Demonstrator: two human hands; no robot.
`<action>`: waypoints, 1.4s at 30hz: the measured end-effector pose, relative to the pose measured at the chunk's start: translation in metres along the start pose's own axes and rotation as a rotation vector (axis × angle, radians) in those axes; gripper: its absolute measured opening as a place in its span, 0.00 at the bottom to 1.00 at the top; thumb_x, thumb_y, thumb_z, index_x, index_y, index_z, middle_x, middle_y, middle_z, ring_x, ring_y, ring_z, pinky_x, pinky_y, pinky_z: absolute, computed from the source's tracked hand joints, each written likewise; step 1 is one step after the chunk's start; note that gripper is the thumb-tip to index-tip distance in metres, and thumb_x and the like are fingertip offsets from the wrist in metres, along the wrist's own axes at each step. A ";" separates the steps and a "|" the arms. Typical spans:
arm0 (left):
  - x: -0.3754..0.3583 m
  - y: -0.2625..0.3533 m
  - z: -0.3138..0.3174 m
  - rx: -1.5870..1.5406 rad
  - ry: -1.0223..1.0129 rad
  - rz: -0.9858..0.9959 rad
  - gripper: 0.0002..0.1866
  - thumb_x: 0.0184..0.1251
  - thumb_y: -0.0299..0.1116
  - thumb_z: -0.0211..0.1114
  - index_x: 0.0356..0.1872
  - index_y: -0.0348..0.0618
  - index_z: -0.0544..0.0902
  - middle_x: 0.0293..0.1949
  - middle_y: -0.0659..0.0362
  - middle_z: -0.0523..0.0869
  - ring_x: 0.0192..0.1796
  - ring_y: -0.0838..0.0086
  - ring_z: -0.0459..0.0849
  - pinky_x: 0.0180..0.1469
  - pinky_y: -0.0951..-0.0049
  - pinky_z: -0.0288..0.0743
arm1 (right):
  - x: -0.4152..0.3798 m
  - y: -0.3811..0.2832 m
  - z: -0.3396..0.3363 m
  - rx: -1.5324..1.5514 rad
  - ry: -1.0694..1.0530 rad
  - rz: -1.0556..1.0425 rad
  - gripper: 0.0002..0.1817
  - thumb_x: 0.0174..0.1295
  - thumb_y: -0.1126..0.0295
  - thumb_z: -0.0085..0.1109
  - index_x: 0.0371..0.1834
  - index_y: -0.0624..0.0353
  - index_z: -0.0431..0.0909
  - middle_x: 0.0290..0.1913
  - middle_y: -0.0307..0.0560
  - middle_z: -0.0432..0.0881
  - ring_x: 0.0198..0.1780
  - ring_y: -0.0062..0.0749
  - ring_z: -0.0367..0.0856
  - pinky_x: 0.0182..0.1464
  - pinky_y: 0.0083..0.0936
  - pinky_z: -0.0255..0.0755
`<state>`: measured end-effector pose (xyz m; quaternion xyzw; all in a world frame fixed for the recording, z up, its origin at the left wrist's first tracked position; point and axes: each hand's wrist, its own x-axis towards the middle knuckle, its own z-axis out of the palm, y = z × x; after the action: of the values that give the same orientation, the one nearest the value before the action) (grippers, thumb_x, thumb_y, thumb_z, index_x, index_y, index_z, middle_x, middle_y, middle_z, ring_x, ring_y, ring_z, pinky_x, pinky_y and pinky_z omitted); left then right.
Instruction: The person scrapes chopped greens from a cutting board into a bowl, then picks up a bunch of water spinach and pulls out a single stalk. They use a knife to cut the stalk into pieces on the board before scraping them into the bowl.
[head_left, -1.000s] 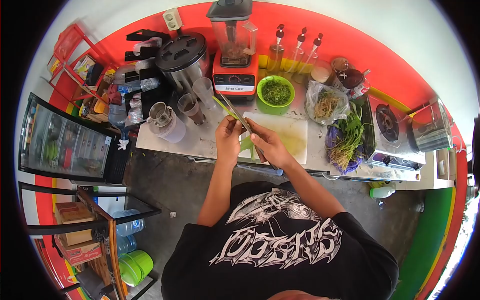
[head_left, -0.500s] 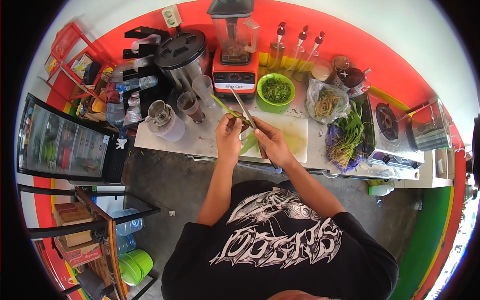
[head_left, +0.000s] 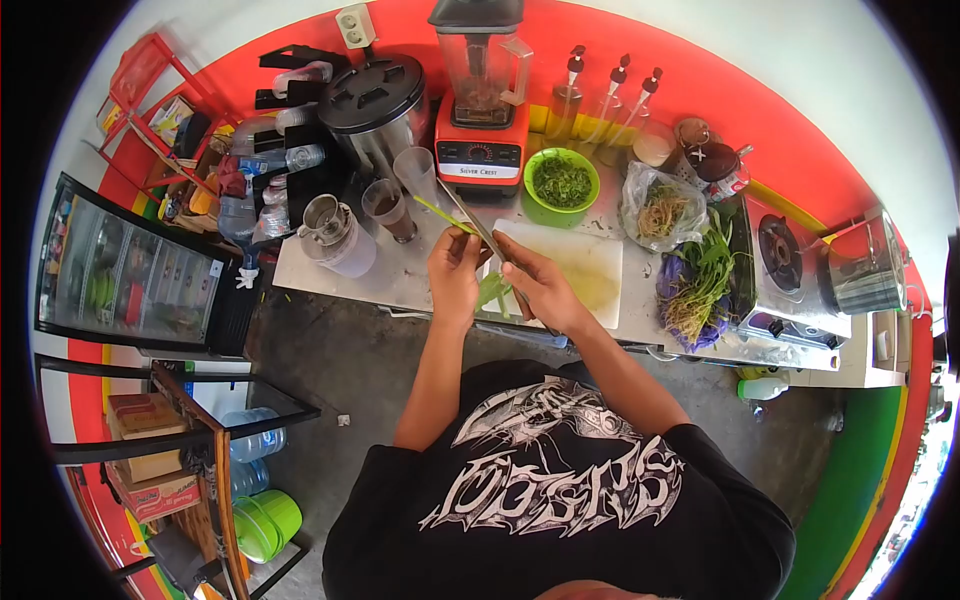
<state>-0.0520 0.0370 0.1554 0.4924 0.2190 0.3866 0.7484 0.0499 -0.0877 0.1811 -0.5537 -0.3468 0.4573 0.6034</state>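
Observation:
Fingers closed, my left hand (head_left: 454,275) pinches a green leafy stem (head_left: 438,212); its cut-looking end points up and left, and leaves (head_left: 492,289) hang below, between the hands. My right hand (head_left: 543,288) grips a long knife (head_left: 466,212). The blade slants up and left, lying against or very close to the stem, and the handle sticks out under my palm. Both hands are above the front of a white cutting board (head_left: 600,270). Behind it, a green bowl (head_left: 533,209) holds chopped greens (head_left: 562,184).
A blender (head_left: 480,150) stands at the back, beside a lidded steel container (head_left: 375,110) and cups. On the right are a plastic bag of roots (head_left: 660,208), a bunch of rooted greens (head_left: 700,285) and a gas stove (head_left: 785,265). Pump bottles (head_left: 563,112) line the wall.
The view has shifted slightly, so the counter items sit a little lower and further right. Both hands keep their hold on the stem and knife, and the hanging leaves have moved slightly.

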 end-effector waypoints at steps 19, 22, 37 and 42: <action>-0.001 -0.001 0.002 -0.102 0.010 0.012 0.06 0.81 0.32 0.59 0.50 0.41 0.79 0.47 0.60 0.85 0.50 0.75 0.85 0.57 0.68 0.82 | 0.006 0.011 -0.003 0.027 0.209 -0.040 0.26 0.81 0.63 0.50 0.77 0.62 0.67 0.46 0.41 0.87 0.16 0.14 0.66 0.18 0.18 0.64; 0.003 -0.004 -0.007 -0.081 0.082 -0.022 0.07 0.82 0.34 0.58 0.51 0.43 0.79 0.47 0.60 0.85 0.49 0.75 0.85 0.56 0.68 0.81 | 0.017 0.028 -0.022 0.093 0.257 0.103 0.27 0.81 0.60 0.48 0.78 0.62 0.65 0.60 0.46 0.86 0.15 0.17 0.67 0.16 0.20 0.64; -0.007 -0.002 -0.013 0.037 0.156 -0.082 0.14 0.78 0.24 0.57 0.61 0.37 0.72 0.46 0.55 0.84 0.51 0.74 0.83 0.56 0.69 0.79 | 0.057 0.092 -0.082 -0.213 0.159 0.519 0.19 0.71 0.71 0.51 0.62 0.65 0.77 0.28 0.40 0.76 0.18 0.23 0.71 0.20 0.27 0.64; -0.010 -0.011 -0.014 0.033 0.135 -0.080 0.16 0.76 0.24 0.61 0.61 0.37 0.75 0.47 0.57 0.85 0.51 0.75 0.83 0.57 0.70 0.79 | 0.049 0.073 -0.080 -0.456 0.148 0.390 0.16 0.67 0.71 0.55 0.52 0.72 0.80 0.29 0.49 0.83 0.18 0.33 0.81 0.24 0.31 0.75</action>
<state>-0.0638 0.0351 0.1394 0.4684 0.2948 0.3850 0.7386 0.1282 -0.0720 0.0934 -0.7628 -0.2828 0.4332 0.3880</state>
